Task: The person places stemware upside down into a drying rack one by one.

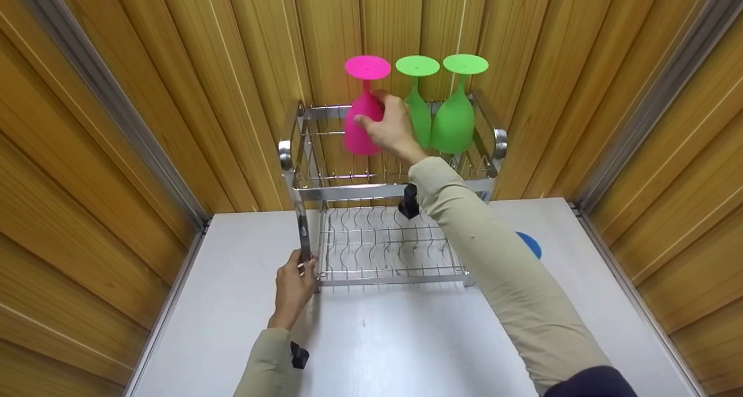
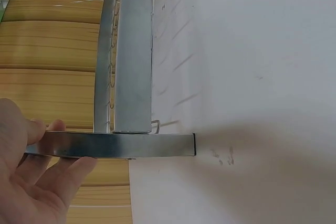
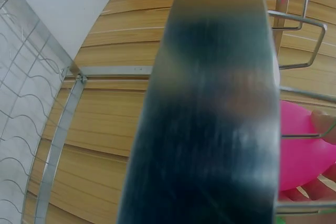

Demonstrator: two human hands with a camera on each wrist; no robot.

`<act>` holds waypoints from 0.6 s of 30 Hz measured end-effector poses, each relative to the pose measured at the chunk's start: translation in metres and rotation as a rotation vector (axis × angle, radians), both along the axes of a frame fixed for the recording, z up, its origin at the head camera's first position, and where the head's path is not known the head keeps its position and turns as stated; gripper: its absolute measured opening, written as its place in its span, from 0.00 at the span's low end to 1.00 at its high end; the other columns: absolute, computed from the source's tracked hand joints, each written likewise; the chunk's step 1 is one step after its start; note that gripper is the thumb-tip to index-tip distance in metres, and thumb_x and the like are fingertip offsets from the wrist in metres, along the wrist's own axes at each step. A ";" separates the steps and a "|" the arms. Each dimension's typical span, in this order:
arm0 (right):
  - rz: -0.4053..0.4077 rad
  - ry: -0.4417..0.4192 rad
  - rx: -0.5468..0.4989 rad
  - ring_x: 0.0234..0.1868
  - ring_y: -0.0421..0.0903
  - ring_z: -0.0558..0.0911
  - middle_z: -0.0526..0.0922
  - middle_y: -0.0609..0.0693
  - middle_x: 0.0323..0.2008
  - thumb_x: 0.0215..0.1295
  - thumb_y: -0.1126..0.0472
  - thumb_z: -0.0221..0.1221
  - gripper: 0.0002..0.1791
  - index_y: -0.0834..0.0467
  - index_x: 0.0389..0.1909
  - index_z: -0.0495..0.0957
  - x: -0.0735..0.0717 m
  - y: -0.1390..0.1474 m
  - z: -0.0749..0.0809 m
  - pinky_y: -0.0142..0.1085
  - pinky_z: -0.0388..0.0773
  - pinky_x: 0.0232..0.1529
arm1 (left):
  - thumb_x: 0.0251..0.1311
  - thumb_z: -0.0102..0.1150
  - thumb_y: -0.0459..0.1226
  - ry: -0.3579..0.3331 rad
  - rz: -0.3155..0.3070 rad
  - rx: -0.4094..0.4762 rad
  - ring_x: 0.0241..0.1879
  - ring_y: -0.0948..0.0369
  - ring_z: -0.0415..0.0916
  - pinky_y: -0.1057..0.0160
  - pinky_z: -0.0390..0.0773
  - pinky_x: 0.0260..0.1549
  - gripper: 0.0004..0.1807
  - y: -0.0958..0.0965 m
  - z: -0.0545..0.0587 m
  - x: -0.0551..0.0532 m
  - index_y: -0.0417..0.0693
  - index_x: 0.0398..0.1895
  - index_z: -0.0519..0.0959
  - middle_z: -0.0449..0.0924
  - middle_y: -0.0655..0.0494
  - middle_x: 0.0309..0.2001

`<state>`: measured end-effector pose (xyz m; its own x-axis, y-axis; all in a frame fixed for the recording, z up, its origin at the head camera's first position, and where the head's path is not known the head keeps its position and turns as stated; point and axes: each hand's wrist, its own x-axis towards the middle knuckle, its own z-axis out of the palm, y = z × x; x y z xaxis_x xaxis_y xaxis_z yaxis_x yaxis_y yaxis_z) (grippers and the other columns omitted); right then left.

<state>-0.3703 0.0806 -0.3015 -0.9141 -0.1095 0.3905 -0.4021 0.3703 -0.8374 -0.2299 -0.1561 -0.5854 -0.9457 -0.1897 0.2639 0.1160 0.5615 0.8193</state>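
- Pinching the pink goblet point(image 1: 361, 104) by its bowl, the right hand point(image 1: 395, 124) has its thumb on the near face and other fingers reaching round behind, the topmost close to where stem and bowl meet.
- Upside down, the goblet has its foot uppermost and its mouth downward, so its long axis runs upright; the fingers come at it from the person's right, across that axis.
- Its place is the left part of the rack's point(image 1: 360, 191) upper tier; whether its rim rests on the wires or hangs just above them cannot be told.
- Nearer by far is the right hand; the left hand point(image 1: 295, 284) is well below, gripping the rack's front left leg point(image 1: 304, 228) beside the lower tier, thumb and fingers on opposite sides of the metal.
- Behind the right hand stands the middle green goblet point(image 1: 419, 112), partly covered, with the right-hand green goblet point(image 1: 454, 121) just beside it; both are inverted too.
- Probably the relation that matters most is this tight sideways one: the bowl lies left of the palm, with the green pair close on the other side.
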 end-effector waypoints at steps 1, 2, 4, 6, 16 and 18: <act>-0.008 0.013 0.003 0.66 0.54 0.82 0.84 0.61 0.64 0.72 0.67 0.66 0.27 0.66 0.70 0.75 -0.001 0.000 0.000 0.41 0.80 0.70 | 0.79 0.58 0.35 -0.001 0.003 -0.002 0.58 0.35 0.84 0.42 0.86 0.56 0.11 0.001 0.000 0.000 0.39 0.55 0.80 0.86 0.35 0.57; -0.013 0.026 0.003 0.66 0.54 0.83 0.84 0.62 0.63 0.72 0.68 0.65 0.26 0.66 0.69 0.76 -0.002 0.001 0.000 0.40 0.81 0.69 | 0.79 0.58 0.35 -0.001 0.005 -0.001 0.58 0.35 0.84 0.42 0.86 0.56 0.10 0.002 0.000 0.000 0.39 0.55 0.80 0.86 0.35 0.57; -0.019 0.048 -0.001 0.65 0.55 0.83 0.85 0.63 0.62 0.72 0.70 0.63 0.23 0.68 0.66 0.77 -0.003 0.001 0.001 0.40 0.81 0.69 | 0.78 0.58 0.34 0.002 0.007 0.001 0.58 0.35 0.84 0.42 0.86 0.56 0.10 0.002 0.001 -0.001 0.39 0.55 0.80 0.86 0.35 0.57; -0.020 0.054 -0.005 0.66 0.55 0.83 0.84 0.63 0.62 0.72 0.70 0.62 0.22 0.68 0.65 0.77 -0.003 0.000 0.001 0.39 0.81 0.69 | 0.78 0.58 0.34 0.007 0.003 0.004 0.58 0.34 0.84 0.42 0.86 0.56 0.10 0.002 0.001 -0.001 0.38 0.55 0.80 0.86 0.34 0.57; -0.033 0.052 0.013 0.69 0.55 0.81 0.83 0.63 0.63 0.71 0.68 0.64 0.23 0.67 0.65 0.77 -0.001 0.007 0.003 0.40 0.79 0.72 | 0.78 0.58 0.35 0.001 0.002 -0.011 0.58 0.34 0.84 0.42 0.86 0.56 0.11 0.003 0.003 -0.002 0.37 0.55 0.80 0.86 0.33 0.58; -0.034 0.065 0.024 0.68 0.56 0.81 0.84 0.63 0.63 0.71 0.68 0.65 0.22 0.67 0.64 0.77 0.000 0.010 0.004 0.40 0.79 0.71 | 0.78 0.58 0.35 0.010 -0.001 -0.009 0.58 0.35 0.84 0.43 0.87 0.56 0.11 0.002 0.003 -0.003 0.36 0.55 0.80 0.86 0.34 0.57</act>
